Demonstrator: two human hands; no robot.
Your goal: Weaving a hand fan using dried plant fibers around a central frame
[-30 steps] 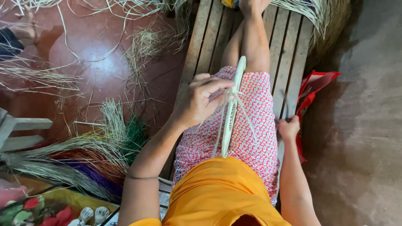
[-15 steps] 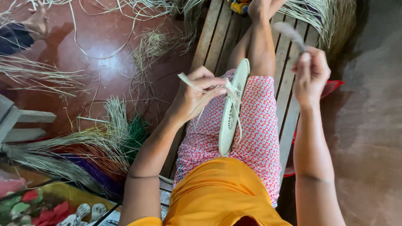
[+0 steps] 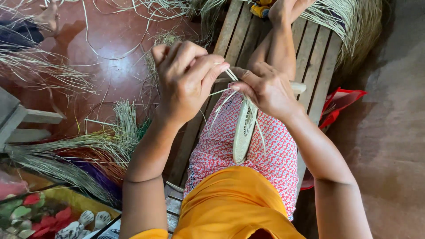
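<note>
Both hands meet near the middle of the frame, just above our lap. Our left hand [image 3: 188, 79] is curled shut, thumb and forefinger pinching a few pale straw strands [image 3: 230, 75] at its tips. Our right hand [image 3: 265, 90] closes around the upper end of a flat, oval woven piece [image 3: 245, 130], its fingers also nipping the strands where they leave the weave. The two hands touch or nearly touch at the fingertips.

We see the woven piece lying lengthwise along our thigh, on the red-and-white patterned cloth [image 3: 274, 150], its lower tip pointing toward the orange garment [image 3: 230, 208] at the bottom centre. Loose ends [image 3: 217, 110] trail down from it on both sides.

We judge the piece to be very light and fairly stiff across its plaited face, yet bendable at the edge; the single strands look thin, springy and easy to crease or snap if bent sharply. They seem dry rather than slippery. We would hold the piece by its firm woven rim near the working end, and take each strand close to the weave, not at its free tip.

We sit on a slatted wooden bench [image 3: 318, 57]. Bundles of straw [image 3: 66, 150] lie at centre left on the reddish floor [image 3: 110, 44], and more fan out along the top edge. A red bag [image 3: 341, 104] shows at the right of the bench.
</note>
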